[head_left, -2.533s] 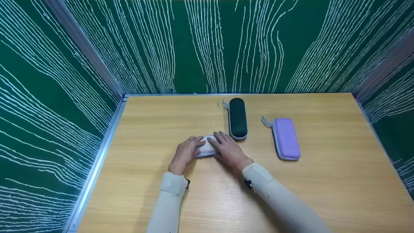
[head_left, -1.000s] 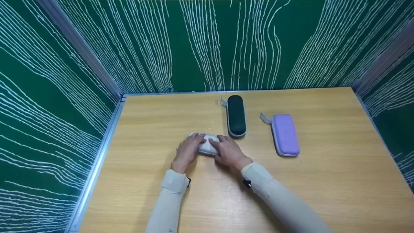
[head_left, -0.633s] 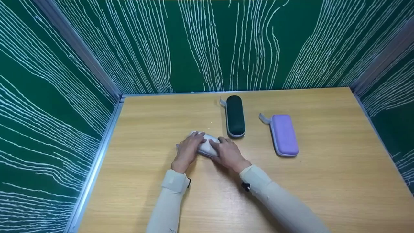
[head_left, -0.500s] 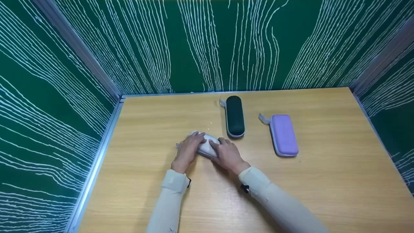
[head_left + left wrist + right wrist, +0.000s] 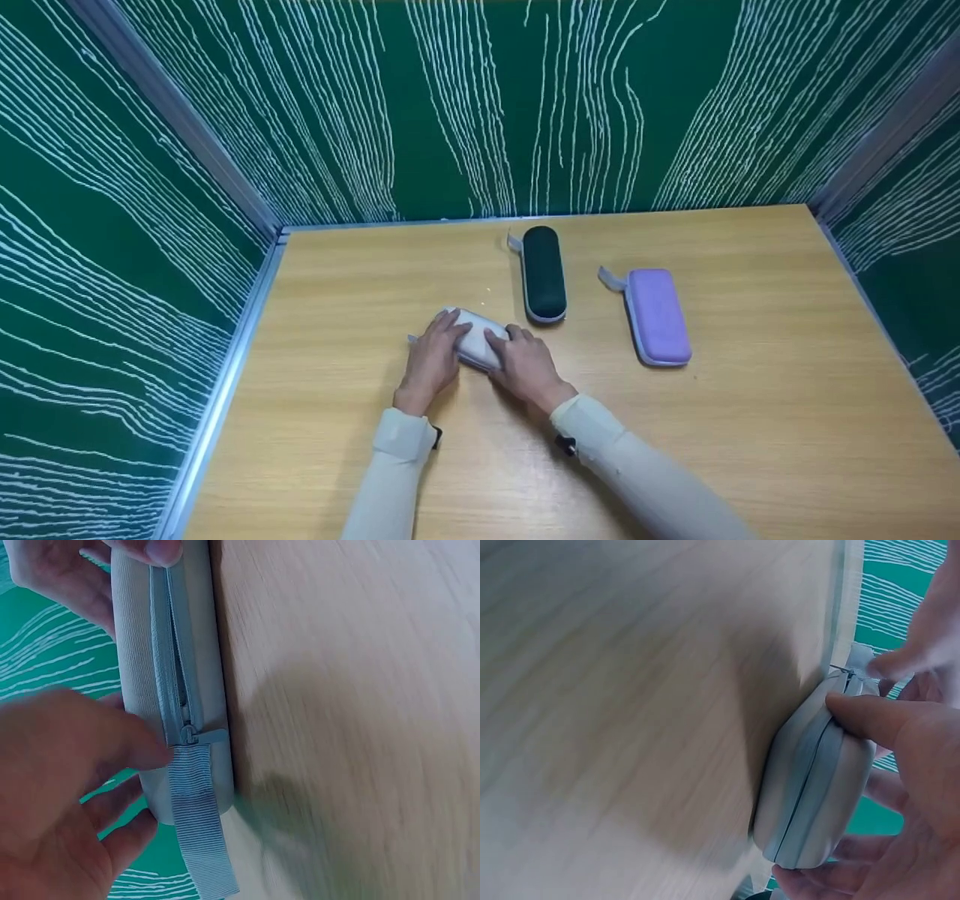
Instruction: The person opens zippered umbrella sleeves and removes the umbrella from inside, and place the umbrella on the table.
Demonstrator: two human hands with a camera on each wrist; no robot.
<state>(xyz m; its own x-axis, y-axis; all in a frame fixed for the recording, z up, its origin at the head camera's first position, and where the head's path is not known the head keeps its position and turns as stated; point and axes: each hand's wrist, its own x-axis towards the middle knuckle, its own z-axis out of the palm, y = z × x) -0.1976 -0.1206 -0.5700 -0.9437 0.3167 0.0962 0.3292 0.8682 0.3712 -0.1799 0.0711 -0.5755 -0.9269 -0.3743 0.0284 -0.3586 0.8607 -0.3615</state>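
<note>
A light grey zip case (image 5: 477,341) lies at a slant on the table between both hands. My left hand (image 5: 431,360) grips its left end; in the left wrist view that hand (image 5: 67,787) has its thumb on the case (image 5: 139,652) beside the zipper pull (image 5: 206,736), where a ribbed grey strap (image 5: 196,832) hangs. The zipper is slightly parted there. My right hand (image 5: 529,367) holds the right end. In the right wrist view, the right hand's thumb lies along the zipper seam of the case (image 5: 810,772), its other fingers behind and under the end.
Behind the hands lies a dark green case (image 5: 544,274) with a grey strap. Further right is a purple case (image 5: 659,316), also strapped. The wooden table (image 5: 337,285) is bordered by green walls with white lines (image 5: 427,180) at the back and sides.
Since the earliest frame the grey case has turned, its right end swinging nearer the person, and its strap tip now shows left of the left hand. Both hands have kept hold of it.
</note>
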